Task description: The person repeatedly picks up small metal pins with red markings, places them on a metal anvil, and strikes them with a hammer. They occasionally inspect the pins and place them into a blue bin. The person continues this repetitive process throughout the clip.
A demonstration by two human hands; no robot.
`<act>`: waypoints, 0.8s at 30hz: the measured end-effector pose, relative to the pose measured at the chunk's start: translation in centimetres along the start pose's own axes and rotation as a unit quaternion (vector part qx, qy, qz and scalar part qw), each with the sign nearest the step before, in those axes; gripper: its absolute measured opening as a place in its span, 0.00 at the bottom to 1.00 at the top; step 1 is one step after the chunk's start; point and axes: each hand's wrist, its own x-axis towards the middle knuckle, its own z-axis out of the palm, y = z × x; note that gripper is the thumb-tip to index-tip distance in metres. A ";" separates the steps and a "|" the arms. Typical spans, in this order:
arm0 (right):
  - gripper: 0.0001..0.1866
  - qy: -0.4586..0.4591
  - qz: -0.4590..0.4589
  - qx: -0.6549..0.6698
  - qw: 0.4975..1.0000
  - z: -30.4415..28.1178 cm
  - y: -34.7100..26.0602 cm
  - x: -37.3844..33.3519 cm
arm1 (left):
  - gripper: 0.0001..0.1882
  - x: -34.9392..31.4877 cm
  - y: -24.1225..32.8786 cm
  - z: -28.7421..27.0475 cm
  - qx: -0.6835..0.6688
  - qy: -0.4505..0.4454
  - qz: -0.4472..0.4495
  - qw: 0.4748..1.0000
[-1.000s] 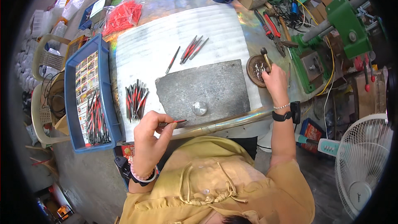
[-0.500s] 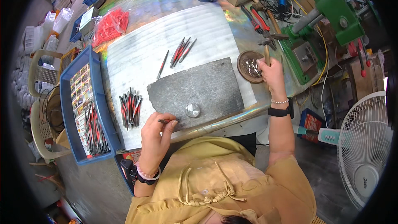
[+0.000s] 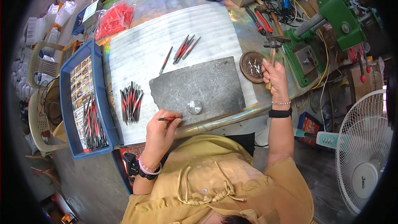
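Note:
My left hand (image 3: 161, 135) is at the near edge of the grey stone slab (image 3: 203, 85), thumb and fingers pinching a short red and black pen-shaped tool (image 3: 167, 118). Just to its right, a clear round glass-like piece (image 3: 194, 107) rests on the slab. My right hand (image 3: 275, 76) is wrapped around the wooden handle of a hammer (image 3: 272, 54), whose metal head points away from me. Beside that hand stands a round brown dish (image 3: 247, 74) with small whitish metal-looking bits in it.
Pen-shaped tools lie in a bundle (image 3: 131, 103) left of the slab and a small group (image 3: 184, 49) beyond it. More fill a blue tray (image 3: 103, 116) at left. Pliers (image 3: 261, 20), a green press (image 3: 306, 54) and a white fan (image 3: 362, 153) stand right.
The view has shifted slightly. My right hand now shows its fingers closed around the hammer handle, and the hammer head is in plainer sight. The tool in my left hand shows more red.

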 end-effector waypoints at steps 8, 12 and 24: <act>0.13 0.120 -0.201 -0.443 0.866 -1.1 -0.3 1.0 | 0.05 -0.2 -0.1 0.2 -0.016 0.024 0.012 1.000; 0.15 0.154 -0.222 -0.525 0.807 -2.1 -1.0 1.5 | 0.05 -0.3 -0.1 0.3 -0.022 0.024 0.010 0.999; 0.16 0.009 -0.179 -0.411 0.894 -3.1 0.4 4.4 | 0.04 -0.3 -0.2 0.4 -0.026 0.031 0.003 0.999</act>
